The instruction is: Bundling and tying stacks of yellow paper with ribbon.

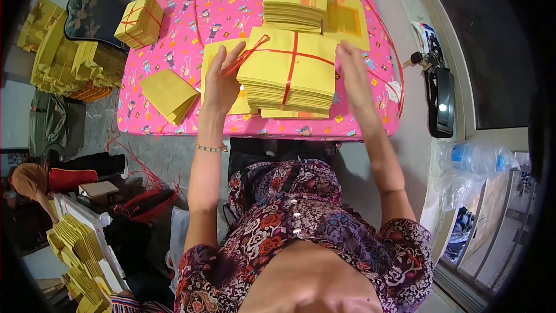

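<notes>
A thick stack of yellow paper envelopes (269,71) lies in front of me on the table, bound crosswise with red plastic string (296,43). My left hand (222,81) is at the stack's left side, thumb and fingers apart. A loose loop of the string sticks out beside its fingers. My right hand (354,72) is along the stack's right side with fingers stretched, slightly blurred. Both palms face the stack, and neither hand grips it. Whether either palm touches the stack I cannot tell. More flat yellow envelopes lie partly under the bound stack.
Behind stands another envelope stack (294,8); a tied bundle (139,20) is at the far left. Folded envelopes (169,95) lie on the pink patterned tablecloth (174,43). Yellow bundles (61,69) fill a chair. At lower left, another person's arm (43,197) reaches toward envelopes.
</notes>
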